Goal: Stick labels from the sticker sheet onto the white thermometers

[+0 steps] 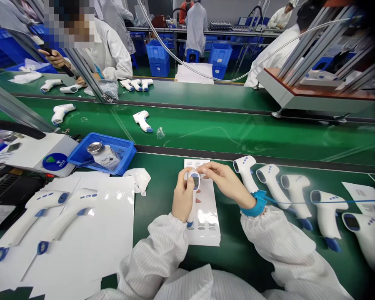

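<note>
The white infrared thermometer sits in my left grip, which is closed around its glossy body, with the dark display facing up, just above a printed paper sheet on the green bench. My right grip comes in at the top end, fingertips against it; whether they're closed on it or only touching, I can't tell. Now, the risks: that smooth plastic looks slick, so a loosened hold could drop it onto the sheet, and a fingernail dragged across the display could mark it. Watch the blue cord from my wrist strap, stretched over the row of curved white thermometers: one careless pull could snag them and knock them askew. That thin, loose paper could skate across the smooth mat, too.
</note>
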`<state>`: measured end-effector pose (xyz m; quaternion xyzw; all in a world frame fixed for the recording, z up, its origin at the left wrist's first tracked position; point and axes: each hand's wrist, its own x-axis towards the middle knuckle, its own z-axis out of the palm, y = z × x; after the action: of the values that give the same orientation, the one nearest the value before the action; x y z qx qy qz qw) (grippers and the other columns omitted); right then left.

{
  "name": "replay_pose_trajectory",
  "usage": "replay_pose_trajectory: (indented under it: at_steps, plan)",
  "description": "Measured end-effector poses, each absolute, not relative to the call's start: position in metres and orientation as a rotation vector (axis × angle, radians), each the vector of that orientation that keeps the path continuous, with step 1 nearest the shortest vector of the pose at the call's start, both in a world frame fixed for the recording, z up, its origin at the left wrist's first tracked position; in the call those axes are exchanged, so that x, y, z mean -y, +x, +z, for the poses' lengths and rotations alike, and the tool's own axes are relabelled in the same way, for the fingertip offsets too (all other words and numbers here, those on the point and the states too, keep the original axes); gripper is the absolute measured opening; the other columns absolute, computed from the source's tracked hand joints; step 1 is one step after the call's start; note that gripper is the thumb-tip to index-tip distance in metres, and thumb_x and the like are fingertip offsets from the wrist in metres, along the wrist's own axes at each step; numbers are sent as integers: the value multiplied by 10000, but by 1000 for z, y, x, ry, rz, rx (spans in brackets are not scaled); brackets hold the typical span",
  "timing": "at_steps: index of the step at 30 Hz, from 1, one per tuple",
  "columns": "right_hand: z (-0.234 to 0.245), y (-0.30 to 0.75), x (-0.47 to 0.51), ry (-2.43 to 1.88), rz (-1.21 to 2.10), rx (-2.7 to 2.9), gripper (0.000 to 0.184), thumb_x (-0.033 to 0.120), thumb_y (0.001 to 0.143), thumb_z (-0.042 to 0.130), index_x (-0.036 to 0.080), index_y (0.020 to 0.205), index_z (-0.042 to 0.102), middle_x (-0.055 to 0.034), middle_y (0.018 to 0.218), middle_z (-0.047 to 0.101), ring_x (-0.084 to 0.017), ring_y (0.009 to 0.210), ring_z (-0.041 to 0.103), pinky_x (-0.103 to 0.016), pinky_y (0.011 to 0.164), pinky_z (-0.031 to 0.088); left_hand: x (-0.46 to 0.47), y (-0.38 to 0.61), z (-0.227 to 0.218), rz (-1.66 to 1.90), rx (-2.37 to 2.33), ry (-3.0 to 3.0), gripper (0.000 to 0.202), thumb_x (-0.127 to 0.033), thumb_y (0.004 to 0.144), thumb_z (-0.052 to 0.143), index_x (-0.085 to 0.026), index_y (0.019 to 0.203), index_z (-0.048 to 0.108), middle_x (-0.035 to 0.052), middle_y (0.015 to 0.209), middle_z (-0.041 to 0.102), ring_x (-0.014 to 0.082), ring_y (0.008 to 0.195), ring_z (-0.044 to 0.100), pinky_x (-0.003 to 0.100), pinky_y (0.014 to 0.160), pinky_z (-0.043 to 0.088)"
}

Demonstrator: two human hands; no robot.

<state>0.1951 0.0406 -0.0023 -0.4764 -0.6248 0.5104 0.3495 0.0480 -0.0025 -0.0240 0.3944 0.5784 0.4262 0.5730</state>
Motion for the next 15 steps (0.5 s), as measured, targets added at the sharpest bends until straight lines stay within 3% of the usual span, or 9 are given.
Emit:
replay_pose_trajectory:
  at_steps: [4, 9, 15]
  plan:
    - [0, 191, -24, -1180, 1293, 1492, 181, 392, 868, 614, 216, 896, 643, -42, 994, 666, -198, 938, 629, -361, 845, 502, 9, 48, -18, 1158, -1399, 1103, 365, -372, 937, 445, -298, 1294, 468, 55, 998, 610, 198, 863, 631, 270, 586, 578]
    - [14, 184, -11, -1176, 1017, 1568, 119, 295, 824, 674, 215, 749, 629, -41, 966, 610, -191, 963, 595, -304, 772, 506, 13, 48, -21, 1322, -1425, 1364, 407, -321, 914, 498, -265, 1316, 478, 87, 1288, 559, 241, 1112, 581, 359, 854, 542]
    - [25, 179, 6, -1306, 1002, 1665, 141, 346, 891, 587, 226, 827, 550, 1, 753, 643, -147, 617, 652, -280, 589, 510, 17, 47, -19, 1316, -1472, 1365, 432, -354, 926, 492, -279, 1350, 465, 82, 1271, 575, 244, 1100, 588, 357, 901, 497]
